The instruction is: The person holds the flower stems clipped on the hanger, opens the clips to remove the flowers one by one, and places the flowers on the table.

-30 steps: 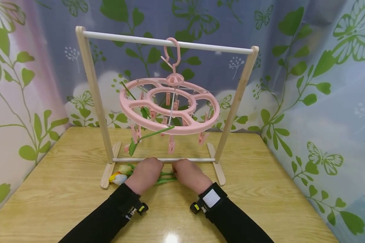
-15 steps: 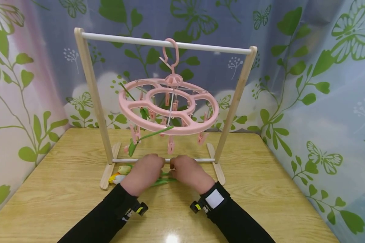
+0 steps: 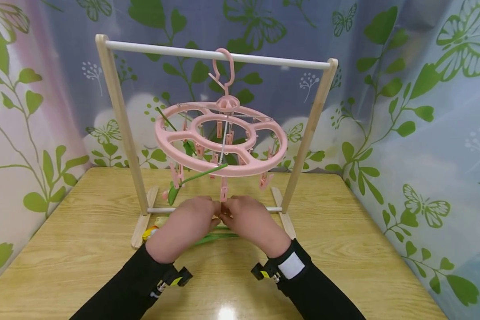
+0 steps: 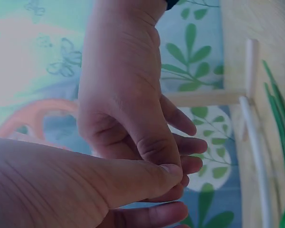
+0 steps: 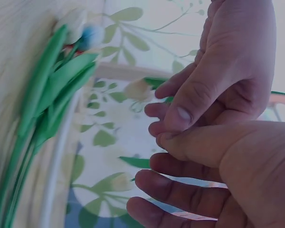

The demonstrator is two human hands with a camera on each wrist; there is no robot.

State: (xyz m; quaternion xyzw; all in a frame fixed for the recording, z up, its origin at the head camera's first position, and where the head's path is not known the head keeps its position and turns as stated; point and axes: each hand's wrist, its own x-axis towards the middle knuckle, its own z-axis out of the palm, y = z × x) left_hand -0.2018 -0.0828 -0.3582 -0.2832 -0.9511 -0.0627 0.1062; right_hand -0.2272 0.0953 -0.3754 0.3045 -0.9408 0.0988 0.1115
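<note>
My left hand (image 3: pixel 188 222) and right hand (image 3: pixel 250 220) meet at the rack's lower white bar. In the right wrist view, the right hand (image 5: pixel 218 175) has extended fingers, with a gap below its thumb. The left hand (image 5: pixel 218 80) comes from above, its thumb beside the right thumb; no object shows between them. Both hands also fill the left wrist view. Just above the fingertips hangs a pink clip (image 3: pixel 224 191) of the round pink drying hanger (image 3: pixel 224 170); whether they touch it is hard to see. Artificial tulips (image 5: pixel 52 95) lie below, partly hidden by the left hand.
A wooden rack (image 3: pixel 118 102) with a white top rod (image 3: pixel 164 50) carries the hanger by its hook. One tulip (image 3: pixel 200 175) hangs clipped at the hanger's front left, another green stem (image 3: pixel 166 119) behind it. The wooden table (image 3: pixel 364 266) backs onto a leaf-patterned curtain (image 3: pixel 420 115).
Both hands have risen from the tulip stems toward the front clip and come closer together. The tulips stay on the table, and the hanger remains on the rod.
</note>
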